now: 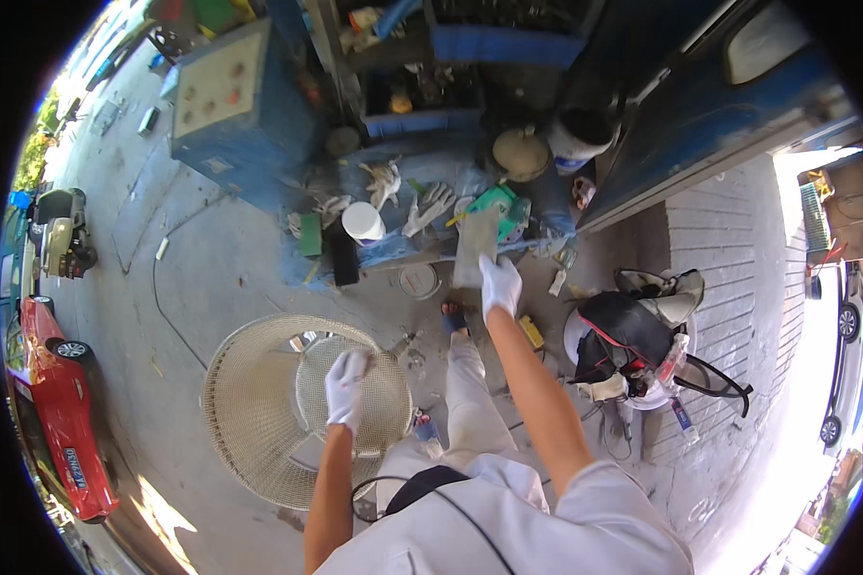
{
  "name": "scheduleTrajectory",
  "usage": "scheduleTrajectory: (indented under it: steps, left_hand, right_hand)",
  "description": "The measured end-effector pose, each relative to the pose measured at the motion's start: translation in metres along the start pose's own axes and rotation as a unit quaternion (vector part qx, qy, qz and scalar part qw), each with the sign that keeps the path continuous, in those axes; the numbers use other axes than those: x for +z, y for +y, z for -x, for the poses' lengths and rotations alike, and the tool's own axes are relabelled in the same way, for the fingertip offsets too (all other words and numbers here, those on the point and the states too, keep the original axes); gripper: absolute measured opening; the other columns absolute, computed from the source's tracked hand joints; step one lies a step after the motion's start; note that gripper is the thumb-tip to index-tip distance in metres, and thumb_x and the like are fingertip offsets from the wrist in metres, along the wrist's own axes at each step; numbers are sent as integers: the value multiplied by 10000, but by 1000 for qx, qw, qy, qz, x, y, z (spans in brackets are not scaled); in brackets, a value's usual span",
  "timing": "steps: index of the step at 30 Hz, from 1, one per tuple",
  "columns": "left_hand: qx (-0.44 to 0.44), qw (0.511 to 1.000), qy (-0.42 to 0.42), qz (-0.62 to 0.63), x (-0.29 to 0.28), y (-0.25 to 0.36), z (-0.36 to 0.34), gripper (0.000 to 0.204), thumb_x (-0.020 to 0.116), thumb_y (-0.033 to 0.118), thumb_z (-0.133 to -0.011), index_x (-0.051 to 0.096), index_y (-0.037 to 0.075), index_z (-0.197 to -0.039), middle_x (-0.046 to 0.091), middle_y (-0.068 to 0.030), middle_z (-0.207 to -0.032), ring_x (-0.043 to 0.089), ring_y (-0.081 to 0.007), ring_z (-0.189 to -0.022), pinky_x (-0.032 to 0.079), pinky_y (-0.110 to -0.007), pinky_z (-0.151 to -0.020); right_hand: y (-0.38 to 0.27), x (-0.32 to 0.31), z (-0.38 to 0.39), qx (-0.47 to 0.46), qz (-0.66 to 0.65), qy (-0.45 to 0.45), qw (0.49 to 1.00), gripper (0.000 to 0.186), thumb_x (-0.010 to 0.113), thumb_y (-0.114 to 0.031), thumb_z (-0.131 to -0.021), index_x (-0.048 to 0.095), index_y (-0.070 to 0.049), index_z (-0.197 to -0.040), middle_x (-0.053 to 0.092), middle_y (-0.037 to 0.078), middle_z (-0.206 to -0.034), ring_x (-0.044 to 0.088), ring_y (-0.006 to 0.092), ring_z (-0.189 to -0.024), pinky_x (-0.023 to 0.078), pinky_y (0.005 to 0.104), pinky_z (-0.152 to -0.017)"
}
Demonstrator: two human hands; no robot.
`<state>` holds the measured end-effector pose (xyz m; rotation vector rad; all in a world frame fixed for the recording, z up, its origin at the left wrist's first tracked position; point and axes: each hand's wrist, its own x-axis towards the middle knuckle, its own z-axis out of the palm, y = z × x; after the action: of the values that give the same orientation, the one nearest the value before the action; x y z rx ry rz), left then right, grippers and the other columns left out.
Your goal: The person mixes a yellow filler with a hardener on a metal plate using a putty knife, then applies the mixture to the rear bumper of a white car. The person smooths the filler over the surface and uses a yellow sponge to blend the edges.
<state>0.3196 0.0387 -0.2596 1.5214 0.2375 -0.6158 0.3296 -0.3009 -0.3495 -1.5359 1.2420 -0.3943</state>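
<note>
My gloved right hand [501, 287] grips a flat grey sheet [476, 249] over the front of the blue bench [422, 251], beside a green plastic container [503, 201]. My gloved left hand [348, 383] is closed on a small pinkish-grey item [360, 362], too blurred to name, above a large cream mesh basket [244, 412]. On the bench lie white gloves [430, 209], a white tub [362, 222], a green block [310, 233] and a dark block [344, 259].
A blue cabinet [235, 144] stands at the back left, blue trays [503, 43] at the top. At right are a bucket [585, 134] and a black bag [609, 335] among hoses. A scooter [62, 230] and red car [58, 412] are at far left, a floor grating [729, 249] at right.
</note>
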Motion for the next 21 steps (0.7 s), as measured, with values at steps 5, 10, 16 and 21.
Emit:
scheduleTrajectory:
  steps: [5, 10, 16, 21]
  left_hand:
    - [83, 960, -240, 120, 115, 68, 88, 823, 711, 254, -1034, 249, 125, -1703, 406, -177, -1663, 469, -307, -1491, 479, -462, -1163]
    - [44, 838, -476, 261, 180, 107, 198, 960, 550, 764, -990, 360, 62, -1617, 563, -220, -1508, 587, -346, -1350, 505, -475, -1132]
    - [27, 836, -504, 215, 276, 90, 307, 1019, 403, 914, -931, 593, 21, -1384, 662, -213, -1379, 596, -345, -1352, 504, -470, -1122]
    - [-127, 770, -591, 205, 434, -14, 396, 1020, 443, 907, -923, 549, 28, -1430, 666, -128, -1180, 634, -281, -1129, 518, -386, -1026]
  right_hand:
    - [-83, -163, 238, -437, 217, -106, 866, 135, 778, -136, -874, 693, -32, -889, 686, 159, -845, 689, 349, -786, 563, 494, -755]
    - [-123, -274, 341, -508, 179, 6, 843, 325, 863, -212, -773, 694, -57, -1004, 597, 224, -1378, 655, 463, -1160, 549, 518, -999]
    - [-65, -439, 376, -370, 155, 11, 916, 416, 916, -192, -678, 694, -79, -1012, 564, 257, -1443, 646, 448, -1196, 568, 480, -976]
    - [71, -633, 398, -123, 56, 154, 979, 876, 941, -235, -659, 569, -5, -1418, 625, 261, -1290, 637, 420, -1166, 523, 461, -1027]
